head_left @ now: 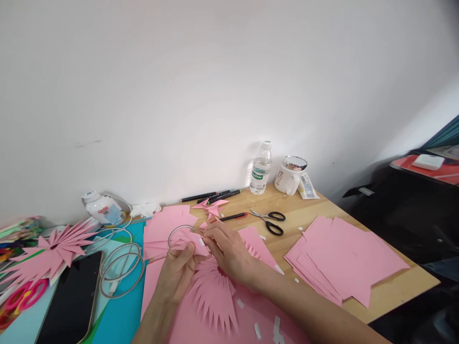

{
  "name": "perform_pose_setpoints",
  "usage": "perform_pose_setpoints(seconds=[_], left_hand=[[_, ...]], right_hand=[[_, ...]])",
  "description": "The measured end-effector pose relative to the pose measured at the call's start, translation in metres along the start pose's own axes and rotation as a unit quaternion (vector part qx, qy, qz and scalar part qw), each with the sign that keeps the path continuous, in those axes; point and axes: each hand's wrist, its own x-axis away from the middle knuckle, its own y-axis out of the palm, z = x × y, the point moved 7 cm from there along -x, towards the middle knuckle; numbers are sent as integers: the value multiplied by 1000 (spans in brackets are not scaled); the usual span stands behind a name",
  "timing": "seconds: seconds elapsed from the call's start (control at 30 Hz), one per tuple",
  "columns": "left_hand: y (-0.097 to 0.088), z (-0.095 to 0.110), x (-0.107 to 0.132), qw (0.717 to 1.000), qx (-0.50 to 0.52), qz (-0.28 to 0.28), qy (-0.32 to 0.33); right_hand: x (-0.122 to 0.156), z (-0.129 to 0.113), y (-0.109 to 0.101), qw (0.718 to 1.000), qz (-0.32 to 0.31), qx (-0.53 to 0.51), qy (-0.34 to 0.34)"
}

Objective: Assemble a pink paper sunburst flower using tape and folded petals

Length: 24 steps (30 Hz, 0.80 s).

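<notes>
My left hand [179, 270] is closed on a folded pink paper piece [190, 239], thumb on top. A short white tape strip [202, 241] lies near that piece's right edge. My right hand [227, 248] pinches at the same edge beside the strip; its fingertips are partly hidden. Below both hands spreads a fan of pointed pink paper folds [215, 296], resting on a pink sheet [193, 329]. Small white strips [257, 330] are scattered on the sheet.
Black-handled scissors [270, 222], a red-tipped pen [233, 216], a water bottle [261, 169] and a lidded mug [289, 177] stand or lie behind. Cut pink sheets [344, 258] are stacked right. Leftward are a phone [73, 296], coiled cable [122, 272], pink scissors [27, 296] and a pink paper fan [53, 246].
</notes>
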Motion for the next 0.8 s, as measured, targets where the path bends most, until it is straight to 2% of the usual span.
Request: perform_pose_setpoints(seconds=[0.07,0.13,0.27,0.33,0.47,0.6,0.7,0.8], left_hand=[[-2,-1,0,1000,-11,14,-3],[-4,0,-1,999,-26,35,5],[-10,5,0,992,-62,87,68],[-9,9,2,982,-111,100,116],[-5,20,10,933,-259,113,223],[6,28,17,878,-375,97,280],[15,32,20,846,-420,69,323],[20,33,23,826,-441,61,346]], right_hand=[[-1,0,-1,1000,-23,-20,0],[-2,3,-3,998,-38,-49,27],[-2,10,-17,989,15,-83,125],[0,11,-19,984,26,-92,151],[3,10,-16,981,12,-110,158],[7,15,-16,982,20,-109,154],[12,21,-14,979,18,-109,170],[17,26,-10,975,17,-114,190]])
